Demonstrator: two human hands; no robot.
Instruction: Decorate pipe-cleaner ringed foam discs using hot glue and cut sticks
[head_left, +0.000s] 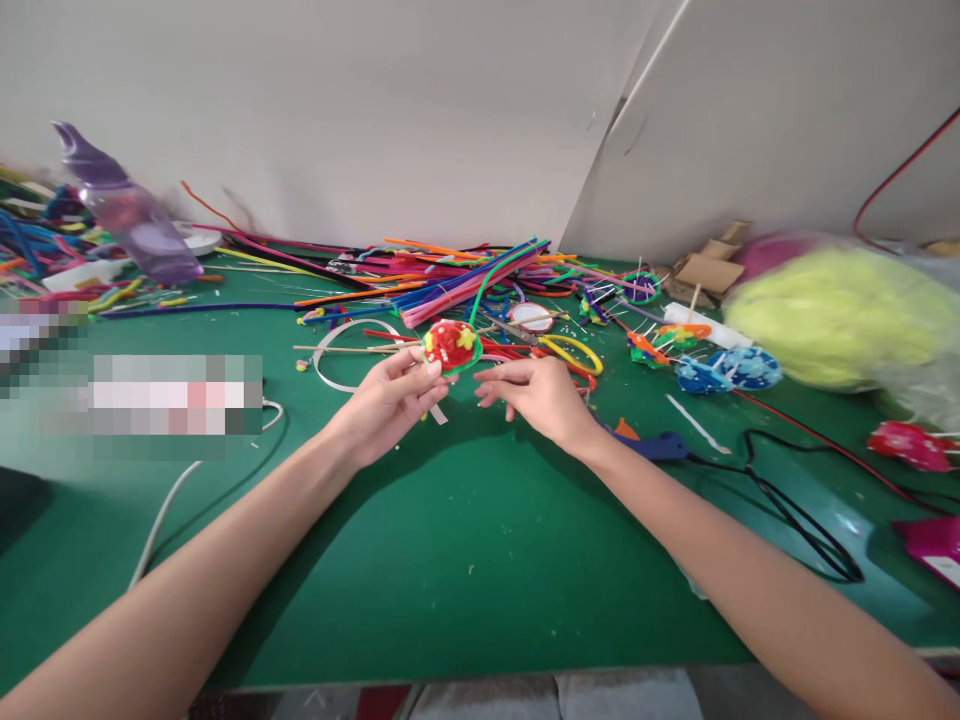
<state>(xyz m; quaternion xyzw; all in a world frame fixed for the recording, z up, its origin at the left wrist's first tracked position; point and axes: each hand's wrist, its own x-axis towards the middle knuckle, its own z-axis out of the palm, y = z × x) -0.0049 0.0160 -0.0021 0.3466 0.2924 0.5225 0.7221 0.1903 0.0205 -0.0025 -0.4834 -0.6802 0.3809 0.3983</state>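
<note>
From where I stand, the near part of the green tabletop [465, 570] comes first, with two bare forearms reaching over it. The left hand [394, 400] pinches a red fuzzy piece [448, 345] by its lower left rim, thumb on the facing side, the fingers closed up to it. The piece sits just above the table, dotted with yellow flower shapes and edged in green. The right hand [536, 392] waits just beside it, fingers loosely curled and half open; I see nothing between them.

I'd judge the piece very light, its pile soft and grippy rather than slippery, with some bendable wire stiffness beneath. The rim looks the best place to hold; a hard squeeze on the flowers could crush or loosen them. A green strand [479, 297] seems to rise from its right edge (I can't quite make out the join), and it would probably bend easily if tugged.

Beyond the right wrist lies a blue glue gun [654, 446] with its black cord. Farther back are yellow-handled scissors [576, 352], blue fuzzy pieces [729, 370] and a heaped bundle of coloured pipe cleaners [469, 288]. A purple bottle [139, 220] stands tilted at the far left, before a pale wall [300, 110].
</note>
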